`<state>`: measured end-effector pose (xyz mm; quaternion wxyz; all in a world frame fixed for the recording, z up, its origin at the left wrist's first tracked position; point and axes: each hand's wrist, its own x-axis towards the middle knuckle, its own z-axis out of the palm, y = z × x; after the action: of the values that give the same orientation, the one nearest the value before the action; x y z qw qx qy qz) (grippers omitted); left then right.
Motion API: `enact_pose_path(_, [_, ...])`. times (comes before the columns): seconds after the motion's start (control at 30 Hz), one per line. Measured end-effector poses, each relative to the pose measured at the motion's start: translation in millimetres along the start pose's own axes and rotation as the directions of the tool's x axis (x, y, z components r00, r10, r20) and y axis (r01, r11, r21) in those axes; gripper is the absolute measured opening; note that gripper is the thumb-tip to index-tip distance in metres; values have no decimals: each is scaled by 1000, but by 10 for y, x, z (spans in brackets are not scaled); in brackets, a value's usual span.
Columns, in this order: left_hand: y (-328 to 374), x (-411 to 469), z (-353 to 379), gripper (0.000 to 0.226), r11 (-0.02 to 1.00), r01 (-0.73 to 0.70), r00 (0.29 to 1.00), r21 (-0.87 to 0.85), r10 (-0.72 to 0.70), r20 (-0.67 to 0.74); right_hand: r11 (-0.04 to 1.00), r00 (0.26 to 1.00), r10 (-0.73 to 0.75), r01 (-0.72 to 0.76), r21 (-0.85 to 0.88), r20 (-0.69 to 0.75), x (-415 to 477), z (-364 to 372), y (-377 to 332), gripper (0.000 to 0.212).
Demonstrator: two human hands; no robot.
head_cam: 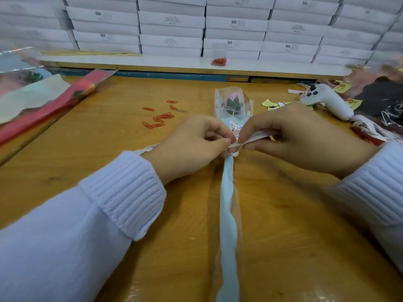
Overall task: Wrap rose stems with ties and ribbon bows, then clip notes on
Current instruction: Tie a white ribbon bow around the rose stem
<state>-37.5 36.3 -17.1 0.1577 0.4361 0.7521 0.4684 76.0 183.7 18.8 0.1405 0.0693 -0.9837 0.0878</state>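
A pink rose (233, 101) in a clear sleeve lies down the middle of the wooden table (109, 162), bloom pointing away from me. Its stem wrap (227, 214) is pale blue and runs toward the near edge. At the neck of the sleeve, my left hand (192, 144) and my right hand (301, 138) each pinch an end of a white ribbon (255, 136). The ribbon crosses the stem between my fingertips. One ribbon tail (146, 148) trails out behind my left wrist.
Several red paper clips (161, 116) lie loose left of the rose, with more clips (218, 61) on the white shelf. Yellow notes (269, 103), a white controller (322, 100) and printed ribbon (366, 127) sit at the right. Wrapped roses (43, 101) lie far left. White boxes (172, 29) are stacked behind.
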Motion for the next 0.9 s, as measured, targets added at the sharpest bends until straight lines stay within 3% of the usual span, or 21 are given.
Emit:
enact_pose_path(0.13, [14, -24, -2, 13, 999, -29, 998, -26, 31, 48, 999, 992, 45, -42, 24, -119, 16, 41, -34, 14])
enact_pose_path(0.33, [27, -28, 67, 12, 986, -102, 995, 132, 102, 5, 926, 946, 258, -185, 329, -197, 85, 189, -108, 2])
enact_pose_path(0.53, [13, -15, 53, 1, 977, -131, 991, 170, 124, 54, 675, 822, 537, -282, 682, -191, 107, 250, -62, 6])
enact_pose_path(0.6, [7, -21, 47, 16, 977, -154, 988, 145, 149, 46, 572, 780, 613, -327, 752, -128, 106, 261, -36, 9])
enact_pose_path(0.73, [7, -40, 34, 32, 961, -227, 973, 157, 218, 74, 446, 691, 721, -418, 791, -41, 114, 268, 23, 15])
enact_pose_path(0.9, [28, -54, 14, 25, 951, -242, 968, 192, 222, 119, 472, 660, 750, -499, 727, -33, 102, 291, 89, 11])
